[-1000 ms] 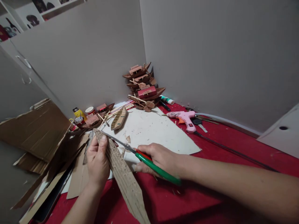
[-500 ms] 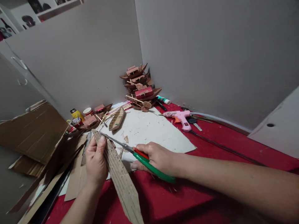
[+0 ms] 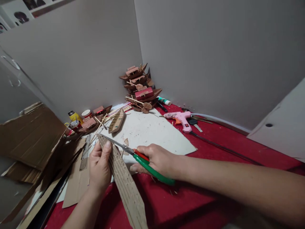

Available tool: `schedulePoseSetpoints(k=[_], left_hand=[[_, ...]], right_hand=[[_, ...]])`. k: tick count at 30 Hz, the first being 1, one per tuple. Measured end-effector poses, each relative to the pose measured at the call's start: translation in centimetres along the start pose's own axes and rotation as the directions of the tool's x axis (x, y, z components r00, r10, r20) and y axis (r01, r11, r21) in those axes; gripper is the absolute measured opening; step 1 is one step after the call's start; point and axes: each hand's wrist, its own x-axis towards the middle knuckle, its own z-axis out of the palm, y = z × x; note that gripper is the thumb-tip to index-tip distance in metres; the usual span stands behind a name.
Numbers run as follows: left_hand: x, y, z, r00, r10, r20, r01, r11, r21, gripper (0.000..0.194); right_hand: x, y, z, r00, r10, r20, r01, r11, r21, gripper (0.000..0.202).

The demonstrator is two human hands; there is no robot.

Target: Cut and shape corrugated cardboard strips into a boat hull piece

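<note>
Your left hand (image 3: 101, 162) gripped the cardboard strip (image 3: 128, 187), thumb on top near its far tip, presumably to stiffen the bit by the blades. Your right hand (image 3: 154, 159) was closed round the handles of the scissors (image 3: 152, 171), blades along the strip's edge at that tip; couldn't tell how far they were parted. Strip slanted from over the left part of the white sheet (image 3: 162, 133) down past its near edge, above the red worktop (image 3: 190, 187), likely to turn that edge to the scissors. Glue gun (image 3: 182, 119) sat at the sheet's right edge, nozzle toward it, probably for easy reach. Bare hull (image 3: 117, 121) lay on the sheet's far left part; stacked model boats (image 3: 140, 92) stood at its far edge, likely out of the way.
</note>
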Motion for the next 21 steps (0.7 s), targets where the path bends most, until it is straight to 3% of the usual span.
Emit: schedulePoseSetpoints(k=[4,10,14,21], left_hand=[[-0.1,0.2,0.4,0.999,-0.033,-0.024,0.033,0.999,-0.032,0.02],[0.2,0.3,0.2,0.999,0.009,-0.049,-0.008,1.0,0.021,0.024],[0.1,0.4,0.0,0.999,-0.036,-0.04,0.038,0.998,0.059,0.025],[0.0,0.3,0.2,0.998,-0.054,-0.033,0.057,0.994,0.088,0.027]], right_hand=[[0.1,0.1,0.3,0.999,-0.037,-0.02,0.038,0.998,0.058,0.04],[0.3,-0.1,-0.4,0.998,-0.065,0.004,0.065,0.998,-0.02,0.04],[0.2,-0.2,-0.8,0.996,-0.084,0.029,0.087,0.992,-0.095,0.041],[-0.1,-0.4,-0.6,0.997,-0.08,0.009,0.081,0.995,-0.057,0.038]])
